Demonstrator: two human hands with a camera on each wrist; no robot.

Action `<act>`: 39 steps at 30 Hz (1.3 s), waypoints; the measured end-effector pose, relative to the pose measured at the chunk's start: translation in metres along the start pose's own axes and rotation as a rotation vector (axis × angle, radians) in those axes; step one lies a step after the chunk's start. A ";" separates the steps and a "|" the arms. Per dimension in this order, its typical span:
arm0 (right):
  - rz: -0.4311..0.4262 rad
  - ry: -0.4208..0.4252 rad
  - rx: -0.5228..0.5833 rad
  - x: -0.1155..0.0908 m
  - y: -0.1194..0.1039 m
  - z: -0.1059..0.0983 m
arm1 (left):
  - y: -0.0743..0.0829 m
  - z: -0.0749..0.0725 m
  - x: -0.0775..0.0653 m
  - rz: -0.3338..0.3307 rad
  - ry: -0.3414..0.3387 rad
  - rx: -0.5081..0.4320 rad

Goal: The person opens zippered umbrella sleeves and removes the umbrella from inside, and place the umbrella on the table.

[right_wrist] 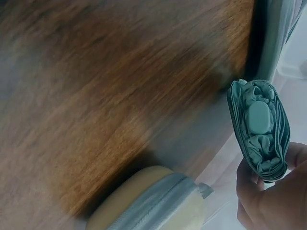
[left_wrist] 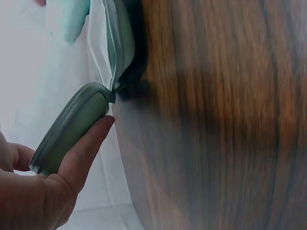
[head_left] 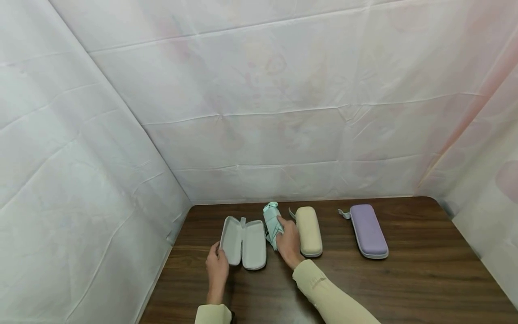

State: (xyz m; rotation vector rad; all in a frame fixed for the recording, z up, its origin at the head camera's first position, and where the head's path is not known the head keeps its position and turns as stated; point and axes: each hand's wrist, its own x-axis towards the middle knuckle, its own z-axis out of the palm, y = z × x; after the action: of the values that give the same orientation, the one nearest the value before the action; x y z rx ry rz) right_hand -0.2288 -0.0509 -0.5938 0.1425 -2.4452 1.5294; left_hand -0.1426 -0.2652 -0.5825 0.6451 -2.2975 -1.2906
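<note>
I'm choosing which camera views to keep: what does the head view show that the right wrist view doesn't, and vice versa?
Only the head view shows the purple hard case and the left hand gripping the open case.

Only the right wrist view shows the end of the folded umbrella face-on, with a rounded cap among the folds.

Both show the right hand holding that umbrella, the cream zip case, at least part of the open case, and the wooden table.
</note>
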 end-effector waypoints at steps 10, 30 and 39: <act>-0.027 0.018 -0.086 -0.007 -0.001 0.015 | -0.005 -0.013 0.013 -0.042 -0.029 0.000; -0.222 -0.070 -0.564 -0.015 -0.001 0.030 | -0.004 -0.008 0.021 -0.063 -0.060 -0.009; -0.255 -0.114 -0.770 -0.014 0.003 0.029 | -0.005 -0.007 0.029 -0.041 -0.056 -0.010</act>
State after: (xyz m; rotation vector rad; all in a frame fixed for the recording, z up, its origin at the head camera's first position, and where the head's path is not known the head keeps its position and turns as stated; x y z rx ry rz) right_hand -0.2207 -0.0766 -0.6120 0.3747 -2.7769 0.4275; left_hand -0.1614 -0.2892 -0.5798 0.6641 -2.3322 -1.3541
